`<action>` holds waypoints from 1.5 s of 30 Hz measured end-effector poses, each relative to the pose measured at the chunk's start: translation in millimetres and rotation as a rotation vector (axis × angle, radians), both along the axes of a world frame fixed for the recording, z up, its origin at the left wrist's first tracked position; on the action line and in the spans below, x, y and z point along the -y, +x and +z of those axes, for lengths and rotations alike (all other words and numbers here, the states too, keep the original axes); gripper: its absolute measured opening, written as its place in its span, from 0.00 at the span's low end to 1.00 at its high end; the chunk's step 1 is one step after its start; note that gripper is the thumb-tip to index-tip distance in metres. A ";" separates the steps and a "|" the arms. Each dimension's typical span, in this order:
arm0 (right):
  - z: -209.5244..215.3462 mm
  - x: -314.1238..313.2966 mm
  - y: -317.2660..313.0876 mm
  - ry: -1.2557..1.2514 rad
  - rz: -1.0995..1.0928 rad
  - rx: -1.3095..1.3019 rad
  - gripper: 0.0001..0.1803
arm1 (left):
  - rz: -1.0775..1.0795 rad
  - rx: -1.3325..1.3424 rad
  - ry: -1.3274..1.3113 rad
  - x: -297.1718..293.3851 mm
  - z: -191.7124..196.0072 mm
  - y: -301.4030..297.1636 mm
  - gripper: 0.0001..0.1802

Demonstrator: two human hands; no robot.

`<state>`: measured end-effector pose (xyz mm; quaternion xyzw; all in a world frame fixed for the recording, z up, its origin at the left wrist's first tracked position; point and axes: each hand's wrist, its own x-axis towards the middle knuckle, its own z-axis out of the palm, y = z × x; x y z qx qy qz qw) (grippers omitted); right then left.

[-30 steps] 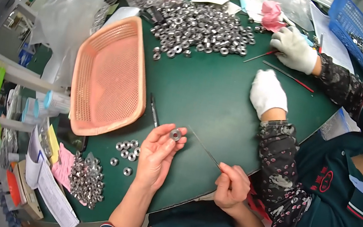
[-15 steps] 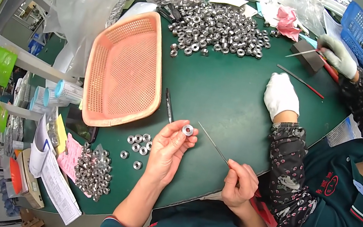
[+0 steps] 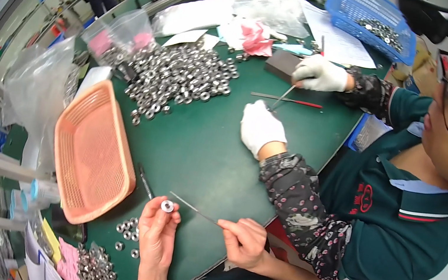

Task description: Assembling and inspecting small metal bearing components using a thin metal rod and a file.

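My left hand (image 3: 157,237) pinches a small silver metal ring (image 3: 167,207) between thumb and fingers, its hole facing up toward me. In my right hand (image 3: 243,243) is a thin needle file (image 3: 196,210), gripped at its near end. The file's tip is close to the far side of the ring; I cannot tell whether they touch. Several loose rings (image 3: 128,229) lie on the green table to the left of my left hand. A dark pen-like tool (image 3: 145,181) rests just beyond that hand.
An orange plastic basket (image 3: 92,156) stands at the left, with a large pile of rings (image 3: 181,75) beyond it. To my right a co-worker's white-gloved hands (image 3: 262,127) work with a file near a dark block (image 3: 283,64). A red-handled file (image 3: 296,102) lies there. Behind is a blue basket (image 3: 342,14).
My view has swung to the right, so the table sits further left in it. The co-worker's gloved hands have come closer together. My hands still hold the ring and the file.
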<state>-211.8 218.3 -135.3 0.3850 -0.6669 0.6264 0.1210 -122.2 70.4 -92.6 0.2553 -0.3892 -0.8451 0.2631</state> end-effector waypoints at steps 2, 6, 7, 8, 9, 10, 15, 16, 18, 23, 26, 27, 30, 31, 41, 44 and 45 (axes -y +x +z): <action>-0.3 -2.6 -1.2 -0.010 -0.005 -0.006 0.08 | -0.007 0.005 0.002 -1.8 -1.0 -1.9 0.15; 0.2 -4.2 -2.4 -0.036 -0.020 0.002 0.08 | -0.017 0.013 -0.008 -2.8 -0.6 -4.8 0.15; 0.4 -4.4 -2.2 -0.042 -0.033 0.004 0.08 | -0.030 0.015 -0.016 -3.0 -0.3 -4.8 0.15; 0.1 -4.6 -2.0 -0.038 -0.031 0.007 0.09 | -0.027 0.016 -0.023 -2.8 -0.5 -5.0 0.15; -0.3 -4.9 -1.9 -0.035 -0.031 0.010 0.09 | -0.024 0.016 -0.032 -2.8 -0.7 -5.4 0.15; -1.9 -5.2 -1.7 -0.038 -0.036 0.004 0.10 | -0.028 0.007 -0.035 -3.3 -1.2 -5.5 0.16; -4.2 -5.6 -0.7 -0.072 -0.041 0.007 0.11 | -0.042 -0.006 -0.058 -4.5 -3.0 -5.0 0.15; -5.2 -5.1 -0.2 -0.078 -0.043 -0.004 0.12 | -0.033 -0.010 -0.063 -4.7 -3.6 -5.0 0.15; -7.8 -5.5 0.3 -0.084 -0.041 -0.015 0.12 | -0.023 -0.014 -0.065 -5.7 -4.2 -5.8 0.15; -6.9 -8.7 -0.5 -0.087 -0.033 -0.011 0.12 | -0.020 0.009 -0.078 -7.8 -4.2 -8.5 0.16; -4.6 -11.9 -3.4 -0.076 -0.035 -0.008 0.12 | -0.036 -0.010 -0.072 -9.2 -3.2 -12.3 0.16; -5.7 -9.4 -2.5 -0.078 -0.022 0.000 0.12 | -0.029 -0.022 -0.081 -8.1 -2.0 -9.3 0.16; -3.4 -4.9 -1.1 -0.064 0.029 0.013 0.13 | -0.002 -0.015 -0.093 -4.5 0.9 -0.9 0.17; -1.4 -6.5 -4.5 -0.032 0.034 0.003 0.12 | -0.021 -0.026 -0.103 -3.1 0.0 -2.2 0.16; -0.5 -3.1 -3.5 -0.023 0.051 -0.030 0.07 | -0.089 -0.076 0.077 5.1 -1.1 -0.6 0.16; 0.4 -3.0 -2.0 0.000 0.045 -0.037 0.08 | -0.076 -0.060 0.100 6.1 -2.0 2.6 0.16; 0.8 -3.9 -2.0 0.000 0.049 -0.040 0.08 | -0.076 -0.040 0.096 5.6 -1.7 1.7 0.16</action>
